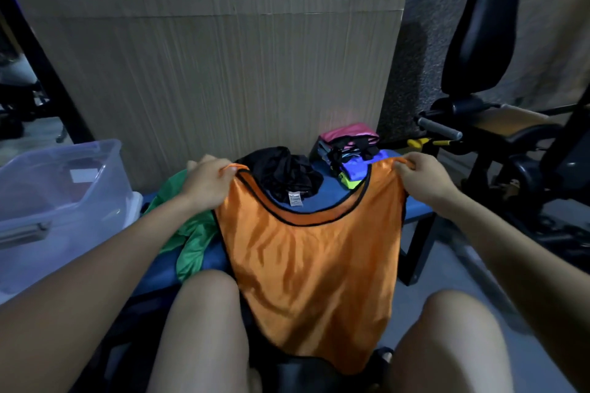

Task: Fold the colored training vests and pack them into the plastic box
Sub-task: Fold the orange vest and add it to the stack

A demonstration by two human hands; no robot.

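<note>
An orange training vest (pixel 313 268) with black trim hangs spread out over the blue bench (pixel 319 198) and down between my knees. My left hand (pixel 207 182) pinches its left shoulder strap and my right hand (pixel 421 177) pinches the right one. A crumpled green vest (pixel 188 239) lies under my left forearm. Behind the orange neckline a black vest (pixel 284 172) lies bunched up. A stack of folded vests (pixel 349 153), pink on top with blue and yellow-green below, sits at the bench's far right. The clear plastic box (pixel 60 188) stands at the left with something red inside.
A wood-grain panel (pixel 207 73) rises right behind the bench. Black gym equipment with a padded seat (pixel 479 25) and a handle bar (pixel 440 129) crowds the right side. My bare knees fill the bottom of the view.
</note>
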